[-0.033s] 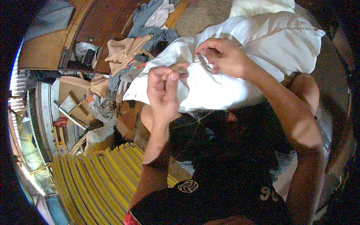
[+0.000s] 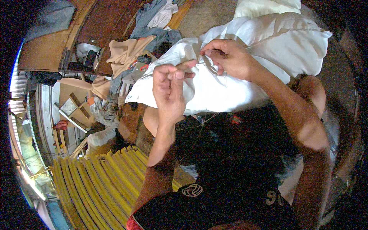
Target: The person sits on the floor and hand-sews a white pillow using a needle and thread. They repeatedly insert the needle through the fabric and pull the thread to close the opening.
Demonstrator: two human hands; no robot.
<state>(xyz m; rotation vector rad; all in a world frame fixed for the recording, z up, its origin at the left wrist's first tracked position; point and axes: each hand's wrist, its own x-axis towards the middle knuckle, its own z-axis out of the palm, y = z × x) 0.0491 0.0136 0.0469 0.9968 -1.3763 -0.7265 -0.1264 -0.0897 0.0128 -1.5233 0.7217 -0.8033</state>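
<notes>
A large white cloth bundle, like a stuffed cushion (image 2: 291, 42), lies across my lap, its fabric creased. My left hand (image 2: 170, 84) is held over its near left part, fingers curled and thumb pressed toward them; whatever is pinched there is too small to make out. Just right of it and higher, my right hand (image 2: 226, 57) bends its fingers into a pinch at the cloth, what it holds hidden. Thin threads (image 2: 203, 124) hang below the cushion against my dark clothing.
A stack of yellow strips (image 2: 96, 184) lies at lower left. Peach cloth (image 2: 120, 53), blue-grey fabric (image 2: 153, 19), tools with red handles (image 2: 143, 67) and wooden pieces (image 2: 76, 109) lie at upper left. Another white cushion (image 2: 264, 7) sits beyond mine.
My left hand has shifted slightly rightward, closer to my right hand. The right hand and cushion look almost the same.
</notes>
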